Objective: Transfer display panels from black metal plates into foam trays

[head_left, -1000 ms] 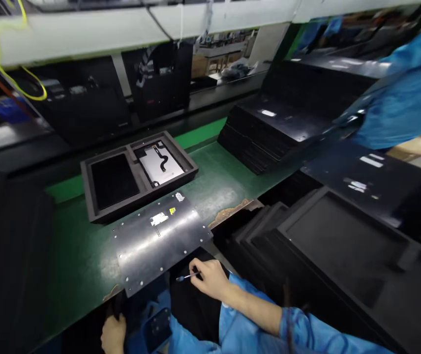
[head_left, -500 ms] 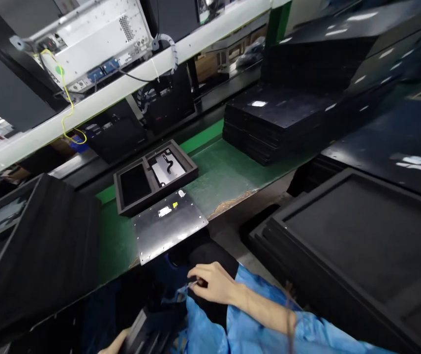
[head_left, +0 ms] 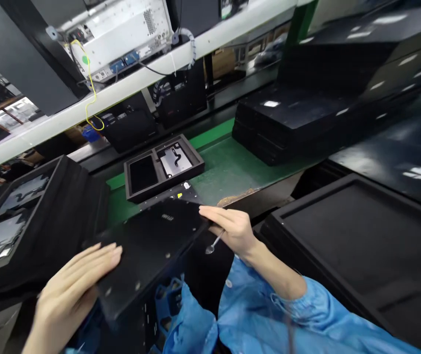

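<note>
A flat black rectangular panel (head_left: 155, 241), with a small pale marking and bright spots along its edge, is held tilted in front of me. My left hand (head_left: 72, 287) grips its left end, fingers laid over the top. At the far right corner my right hand (head_left: 238, 231) pinches it, fingers on top. A thin metal tool with a small spoon-like end (head_left: 210, 249) sticks out below my right palm. Behind the raised panel, a dark plate with a yellow label (head_left: 192, 191) lies mostly hidden on the bench. The panel's underside is out of sight.
A foam tray (head_left: 133, 195) with two compartments sits on the green bench (head_left: 220, 164). Stacked foam trays (head_left: 85, 196) stand at the left, and more (head_left: 280, 216) at the right. Black panels (head_left: 287, 115) are piled farther back. A white rail (head_left: 122, 81) crosses above.
The black panel has come up from low at the left and now covers most of the plate on the bench. My right hand has moved up and right onto its corner; my left hand has risen into view.
</note>
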A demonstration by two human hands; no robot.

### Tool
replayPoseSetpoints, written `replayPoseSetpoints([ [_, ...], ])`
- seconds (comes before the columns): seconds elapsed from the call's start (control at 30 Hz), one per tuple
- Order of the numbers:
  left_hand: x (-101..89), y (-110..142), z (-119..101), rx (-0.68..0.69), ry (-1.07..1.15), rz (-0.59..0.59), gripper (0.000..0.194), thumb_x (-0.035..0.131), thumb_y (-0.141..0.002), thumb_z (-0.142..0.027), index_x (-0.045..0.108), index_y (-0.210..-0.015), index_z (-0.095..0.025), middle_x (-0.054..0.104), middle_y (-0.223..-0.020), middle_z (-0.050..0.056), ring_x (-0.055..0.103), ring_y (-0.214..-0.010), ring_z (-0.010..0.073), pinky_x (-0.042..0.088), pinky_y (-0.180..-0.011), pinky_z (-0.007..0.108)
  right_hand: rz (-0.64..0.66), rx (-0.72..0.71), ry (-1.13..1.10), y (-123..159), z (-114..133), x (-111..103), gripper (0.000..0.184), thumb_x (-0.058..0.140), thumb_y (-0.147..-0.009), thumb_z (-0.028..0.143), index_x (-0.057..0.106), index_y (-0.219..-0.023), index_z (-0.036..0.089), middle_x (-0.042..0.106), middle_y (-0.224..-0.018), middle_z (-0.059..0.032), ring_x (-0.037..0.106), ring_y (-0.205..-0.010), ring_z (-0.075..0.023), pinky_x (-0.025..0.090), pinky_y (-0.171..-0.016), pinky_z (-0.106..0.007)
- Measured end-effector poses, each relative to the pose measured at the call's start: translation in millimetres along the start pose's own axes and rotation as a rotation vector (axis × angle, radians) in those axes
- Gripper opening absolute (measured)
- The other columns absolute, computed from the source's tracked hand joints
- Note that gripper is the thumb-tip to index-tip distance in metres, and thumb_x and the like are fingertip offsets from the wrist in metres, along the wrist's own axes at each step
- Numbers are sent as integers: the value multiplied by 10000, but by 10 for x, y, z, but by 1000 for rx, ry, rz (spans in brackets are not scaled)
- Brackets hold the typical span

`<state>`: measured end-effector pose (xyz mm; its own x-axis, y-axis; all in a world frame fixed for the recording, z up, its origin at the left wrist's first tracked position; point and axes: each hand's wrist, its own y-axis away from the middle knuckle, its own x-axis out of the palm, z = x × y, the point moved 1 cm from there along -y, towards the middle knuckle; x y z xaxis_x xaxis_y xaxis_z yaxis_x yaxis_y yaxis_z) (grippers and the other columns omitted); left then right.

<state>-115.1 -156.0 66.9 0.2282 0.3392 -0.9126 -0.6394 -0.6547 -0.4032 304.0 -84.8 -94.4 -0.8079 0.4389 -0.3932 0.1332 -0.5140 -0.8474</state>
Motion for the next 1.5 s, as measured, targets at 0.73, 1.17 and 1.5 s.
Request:
replayPoseSetpoints([
  [0.73, 1949, -927, 631, -391, 133, 79, 441, 482, -1121, -479, 625, -1482, -269, 555, -1656, 77, 574, -1479, 280, 519, -1225, 451, 221, 756, -263, 301, -18, 246, 308, 704, -1057, 507, 790, -1153, 227, 683, -833, -5, 611, -690, -148, 515, -684, -279],
  [1.17, 3087, -2246, 489, -461, 139, 305, 596, 369, -1112, -625, 630, -1300, -123, 778, -1204, 180, 736, -1119, 344, 520, -950, 444, 265, 1281, -670, 1241, 101, 863, 488, 571, -1066, 673, 673, -1147, 202, 466, -678, 66, 356, -558, -113, 261, -524, -241],
  [1.5, 3137, -2183, 440, -366, 142, 269, 581, 338, -1126, -586, 625, -1280, -106, 758, -1230, 174, 700, -1153, 355, 495, -995, 471, 82, 1310, -469, 1275, 181, 894, 564, 637, -1028, 648, 770, -1282, 163, 543, -726, 23, 446, -619, -132, 350, -561, -269],
])
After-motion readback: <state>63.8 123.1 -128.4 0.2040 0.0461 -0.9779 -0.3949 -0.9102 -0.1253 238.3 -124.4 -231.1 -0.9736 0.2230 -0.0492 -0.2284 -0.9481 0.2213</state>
